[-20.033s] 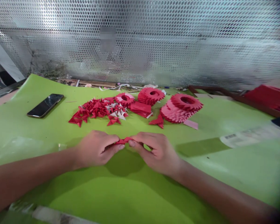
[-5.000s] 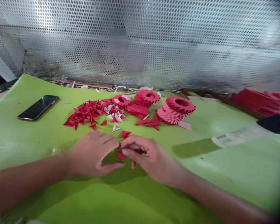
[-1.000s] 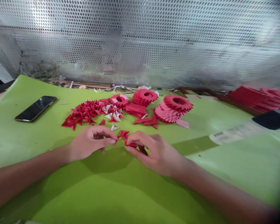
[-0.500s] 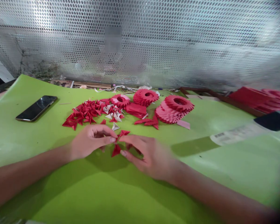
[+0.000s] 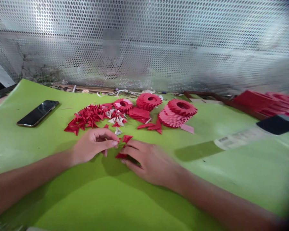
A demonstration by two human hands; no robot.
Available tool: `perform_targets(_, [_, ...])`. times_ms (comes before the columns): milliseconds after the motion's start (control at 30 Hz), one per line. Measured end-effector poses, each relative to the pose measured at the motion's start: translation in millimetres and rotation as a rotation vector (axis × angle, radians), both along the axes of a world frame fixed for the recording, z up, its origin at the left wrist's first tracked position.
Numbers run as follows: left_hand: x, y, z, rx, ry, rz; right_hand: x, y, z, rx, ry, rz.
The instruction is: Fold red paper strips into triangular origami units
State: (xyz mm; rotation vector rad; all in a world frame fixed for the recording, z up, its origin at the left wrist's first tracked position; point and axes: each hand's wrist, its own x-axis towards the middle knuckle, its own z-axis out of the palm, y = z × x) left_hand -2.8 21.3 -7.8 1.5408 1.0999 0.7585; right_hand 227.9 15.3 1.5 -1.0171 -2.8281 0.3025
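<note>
Head view, looking down across a bright green cutting mat backed by a perforated metal sheet. A smartphone lies at the far left of the mat, and a dark-red paper stack sits at the far right edge. Beyond my operator's hands are a stack of toothed red paper rings, two smaller ring stacks, a loose heap of folded red triangles and a small cluster of white triangles.

Nearest the hands, an upper red paper triangle and a lower red paper triangle lie between them, close to the mat; I cannot tell whether the two are joined. The left hand is raised, narrow and curled, its left fingers drawn together just beside the upper piece, holding nothing I can make out. The right hand lies low and palm-down, its right fingers over the lower piece, though I cannot tell whether they grip it.

I judge that paper this small calls for light fingertip pressure, with both forearms kept low and steady, so that creases stay sharp and pieces do not slip
</note>
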Motion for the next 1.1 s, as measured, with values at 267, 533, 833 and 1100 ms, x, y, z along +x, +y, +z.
perform_targets(267, [-3.0, 0.8, -2.1, 0.004, 0.022, -0.002, -0.5, 9.2, -5.8, 0.028, 0.043, -0.152])
perform_targets(533, [-0.7, 1.1, -2.9, -0.009, -0.055, 0.006, 5.3, 4.5, -10.3, 0.05, 0.237, -0.142])
perform_targets(833, [-3.6, 0.7, -1.8, -0.007, -0.014, -0.015, 4.4, 8.1, -8.3, -0.255, 0.502, -0.253])
perform_targets(1100, [-1.9, 0.5, -1.1, -0.011, -0.029, -0.022, 1.0, 10.0, -9.4, -0.377, 0.681, -0.313])
